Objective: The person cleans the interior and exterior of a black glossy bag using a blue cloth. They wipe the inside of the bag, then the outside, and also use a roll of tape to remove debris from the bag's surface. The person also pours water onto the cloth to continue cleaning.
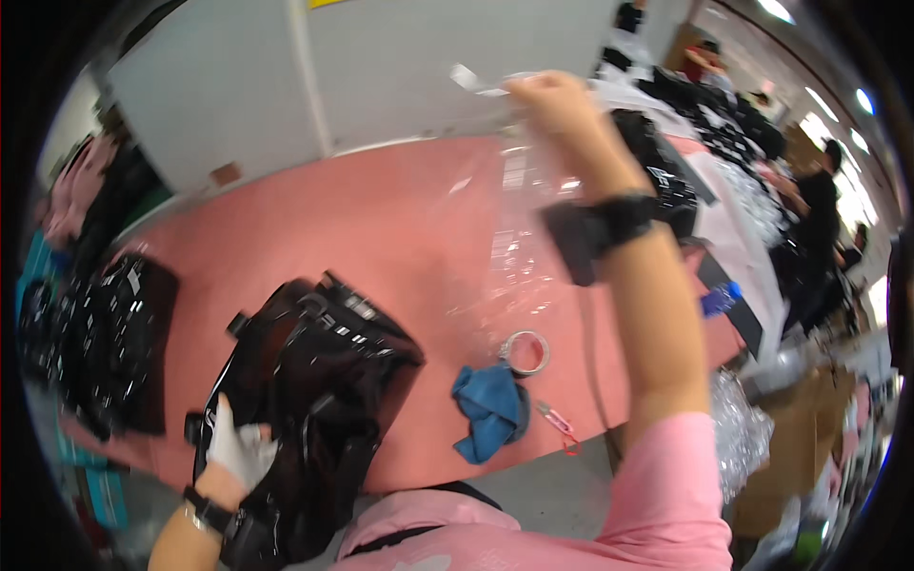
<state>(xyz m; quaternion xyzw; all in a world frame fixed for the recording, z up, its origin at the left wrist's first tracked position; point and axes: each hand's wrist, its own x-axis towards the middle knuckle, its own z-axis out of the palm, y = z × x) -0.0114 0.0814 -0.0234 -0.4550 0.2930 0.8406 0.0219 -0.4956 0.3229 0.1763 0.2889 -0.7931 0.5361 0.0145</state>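
My left hand (pixel 239 446), in a white glove, lies at the lower left edge of a glossy black bag or garment (pixel 328 357); its grip is unclear. Raised at the upper middle, my right hand (pixel 546 93) has its fingers closed on a clear plastic bag (pixel 525 235), which hangs down blurred over the pink table (pixel 343 193). A clear strip (pixel 468 77) sticks out left of those fingers. Near the front edge lie a roll of tape (pixel 526 352), a blue cloth (pixel 489 410) and a small red-and-white cutter (pixel 557 420).
Black plastic-wrapped items (pixel 128 342) are stacked at the left. Another black package (pixel 653 171) and a blue-capped bottle (pixel 720 300) lie at the right. A grey partition (pixel 457 43) borders the far side. A cardboard box (pixel 792 442) stands at lower right; several people are beyond.
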